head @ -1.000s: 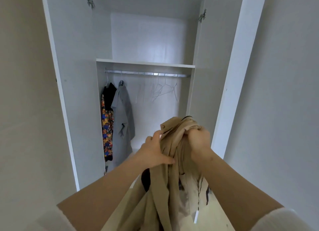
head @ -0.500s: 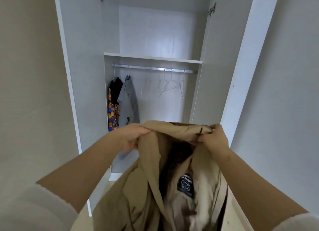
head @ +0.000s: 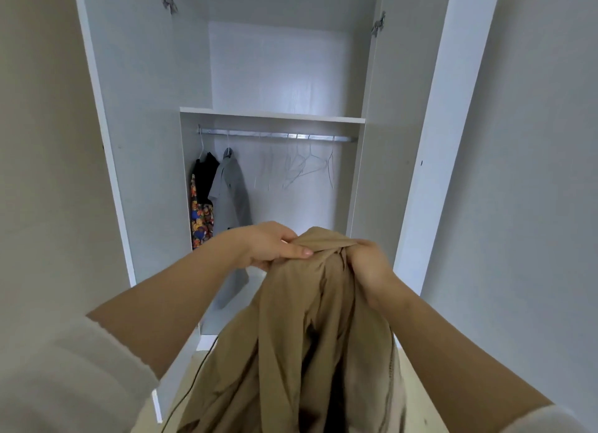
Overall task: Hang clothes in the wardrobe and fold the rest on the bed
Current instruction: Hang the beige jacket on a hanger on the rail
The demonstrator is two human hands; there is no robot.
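two garments, a grey shirt [head: 229, 193] and a patterned piece [head: 200, 219], hung at the left of the rail [head: 275, 134] in the open wardrobe [head: 139, 141], bare wire hangers [head: 304, 170] beside them. a tan coat [head: 291, 335], bunched and creased, drooped before the wardrobe, its top gripped by the left hand [head: 268, 248] and right hand [head: 369, 264], fingers curled on the cloth.

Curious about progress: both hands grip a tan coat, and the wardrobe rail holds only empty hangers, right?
Not only: the head view shows a grey shirt and a dark patterned garment also hanging on the rail, left of the empty hangers.
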